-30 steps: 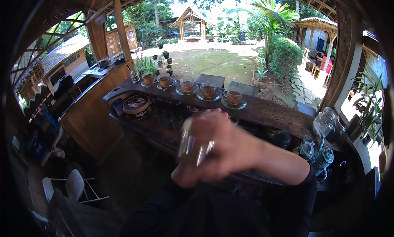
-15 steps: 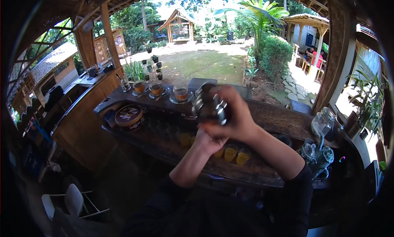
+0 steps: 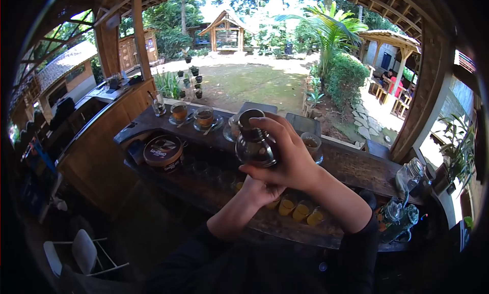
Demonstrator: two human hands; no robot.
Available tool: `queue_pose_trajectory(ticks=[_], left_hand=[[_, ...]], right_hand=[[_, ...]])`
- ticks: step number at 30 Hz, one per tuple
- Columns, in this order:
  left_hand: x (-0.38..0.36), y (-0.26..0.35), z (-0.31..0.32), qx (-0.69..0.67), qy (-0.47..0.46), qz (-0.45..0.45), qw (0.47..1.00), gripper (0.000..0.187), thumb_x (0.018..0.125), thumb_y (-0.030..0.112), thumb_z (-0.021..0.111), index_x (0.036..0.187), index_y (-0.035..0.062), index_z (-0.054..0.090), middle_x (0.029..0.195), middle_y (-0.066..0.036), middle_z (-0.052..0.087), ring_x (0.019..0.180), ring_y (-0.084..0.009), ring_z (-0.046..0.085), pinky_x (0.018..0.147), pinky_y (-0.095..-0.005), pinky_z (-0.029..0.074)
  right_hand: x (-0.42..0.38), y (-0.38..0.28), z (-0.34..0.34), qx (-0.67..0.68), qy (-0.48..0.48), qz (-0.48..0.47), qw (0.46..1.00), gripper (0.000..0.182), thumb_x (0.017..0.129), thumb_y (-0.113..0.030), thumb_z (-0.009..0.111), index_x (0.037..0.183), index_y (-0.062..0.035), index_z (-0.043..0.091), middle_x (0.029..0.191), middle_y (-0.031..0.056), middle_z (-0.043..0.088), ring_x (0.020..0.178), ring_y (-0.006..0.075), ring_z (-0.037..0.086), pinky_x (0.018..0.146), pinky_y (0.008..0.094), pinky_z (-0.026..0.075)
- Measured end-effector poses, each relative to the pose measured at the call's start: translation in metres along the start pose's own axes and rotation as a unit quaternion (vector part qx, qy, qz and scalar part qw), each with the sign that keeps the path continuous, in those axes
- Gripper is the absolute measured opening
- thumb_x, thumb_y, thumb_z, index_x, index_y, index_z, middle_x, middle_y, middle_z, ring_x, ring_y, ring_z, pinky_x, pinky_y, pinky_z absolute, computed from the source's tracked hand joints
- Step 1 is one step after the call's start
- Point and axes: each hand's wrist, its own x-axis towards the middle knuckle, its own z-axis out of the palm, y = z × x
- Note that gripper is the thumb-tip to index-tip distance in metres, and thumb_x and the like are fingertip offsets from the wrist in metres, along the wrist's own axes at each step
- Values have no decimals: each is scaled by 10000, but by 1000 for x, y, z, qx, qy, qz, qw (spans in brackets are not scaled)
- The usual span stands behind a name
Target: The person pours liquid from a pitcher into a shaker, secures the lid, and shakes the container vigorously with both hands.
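A dark, shiny round-bodied vessel with a wide rim [image 3: 254, 152] is held up over the wooden bar. The fingers of my right hand [image 3: 290, 154] wrap round its neck and side. Beneath it is my left hand [image 3: 260, 192], pressed against the base and the right palm; its fingers are mostly hidden. Behind the vessel, glass cups of brown drink [image 3: 205, 118] stand on saucers along the raised ledge. Below my hands, several small glasses of yellow-orange liquid [image 3: 287, 206] stand in a row.
A round brown tub [image 3: 163, 151] sits at the bar's left. Glass jars [image 3: 409, 176] and a green patterned glass vessel [image 3: 407, 218] stand at the right. A white chair [image 3: 84, 250] is at lower left. Seated people [image 3: 393, 84] are far off under a shelter.
The view has shifted a little. The vessel, blurred and tilted before, is now sharper and nearly upright. Another cup on the ledge now shows right of my hands.
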Motion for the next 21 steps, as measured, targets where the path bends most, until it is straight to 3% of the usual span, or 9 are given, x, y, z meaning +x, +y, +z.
queue_pose_trajectory(ticks=[4, 6, 9, 10, 13, 16, 17, 18, 21], left_hand=[[-5, 24, 14, 73, -130, -119, 982, 367, 920, 426, 450, 1091, 124, 567, 1128, -95, 550, 996, -310, 561, 742, -467, 526], [-17, 12, 39, 153, -288, -10, 945, 396, 922, 431, 425, 1068, 101, 589, 1080, -165, 545, 931, -358, 549, 758, -477, 524], [9, 31, 35, 103, -108, -107, 983, 366, 911, 424, 461, 1070, 120, 587, 1063, -101, 569, 977, -311, 562, 779, -477, 515], [8, -16, 11, 104, -86, 221, 966, 352, 912, 419, 471, 1071, 127, 588, 1093, -74, 579, 1040, -283, 541, 841, -493, 488], [-5, -34, 21, 106, -64, 125, 984, 361, 916, 425, 462, 1086, 127, 577, 1120, -76, 557, 1067, -293, 519, 852, -502, 477], [-4, -35, 46, 110, -37, -2, 993, 375, 923, 433, 448, 1109, 127, 562, 1162, -77, 525, 1107, -307, 487, 869, -516, 461], [25, -18, 35, 52, -259, -208, 942, 390, 931, 441, 425, 1115, 124, 557, 1201, -86, 491, 1132, -345, 451, 842, -526, 462], [26, -30, 43, 91, -397, -138, 903, 400, 931, 444, 417, 1121, 126, 568, 1212, -108, 490, 1096, -378, 465, 833, -543, 464], [31, -41, 49, 47, -242, -175, 953, 405, 922, 465, 427, 1152, 156, 551, 1155, -114, 555, 1063, -334, 504, 853, -500, 482]], right_hand=[[-19, -61, 11, -94, -33, -320, 942, 330, 734, -282, 615, 1054, -202, 598, 1186, 121, 506, 1075, 331, 512, 847, 506, 444], [-37, -89, 12, -134, -91, -402, 901, 252, 786, -306, 531, 1038, -314, 532, 1196, 40, 491, 1106, 344, 493, 825, 556, 456], [-21, -45, 0, -104, -27, -359, 927, 424, 721, -270, 661, 1118, -176, 546, 1222, 125, 486, 1116, 356, 481, 872, 524, 437], [-20, -29, -11, -85, -52, -230, 968, 572, 650, -228, 750, 1161, -179, 498, 1184, 153, 496, 1110, 382, 485, 859, 484, 451], [-11, -14, -32, -84, 33, 1, 996, 553, 661, -222, 742, 1150, -122, 504, 1154, 188, 501, 1075, 413, 495, 850, 457, 456], [-20, -70, -39, -147, -42, -225, 962, 513, 711, -163, 655, 1187, -149, 465, 1166, 126, 523, 1058, 362, 516, 805, 508, 464], [-37, -100, -32, -122, -88, -253, 956, 504, 716, -160, 636, 1184, -208, 457, 1181, 110, 515, 1059, 352, 516, 786, 508, 469], [-47, -120, -29, -94, -132, -281, 946, 503, 720, -158, 617, 1181, -267, 448, 1196, 95, 506, 1060, 341, 516, 767, 508, 474], [-46, -94, -50, -135, -60, -338, 929, 434, 704, -191, 640, 1105, -289, 505, 1190, 107, 498, 1077, 355, 506, 764, 507, 475]])
